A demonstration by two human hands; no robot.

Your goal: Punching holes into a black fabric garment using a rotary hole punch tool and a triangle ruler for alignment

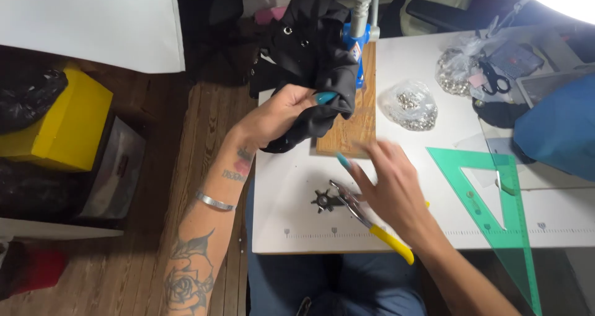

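Our left hand (282,111) pinches a bunched fold of soft black fabric (313,49), thumb and teal-nailed fingers pressed together on it; small metal eyelets dot the cloth. It hangs over the wooden base board (359,127) of a blue hand press (358,34) with a grey metal post. Our right hand (390,186) is blurred, fingers seemingly loosely spread and holding nothing, hovering just above the revolving punch pliers (356,213) with steel star wheel and yellow handles, which lie on the smooth white table (291,186). Right of the board, a crinkled clear plastic bag (410,104) holds small silvery metal pieces; a second clear bag (455,71) lies beyond it, beside black-handled scissors (493,77). A translucent green set square (502,210) lies flat to the right
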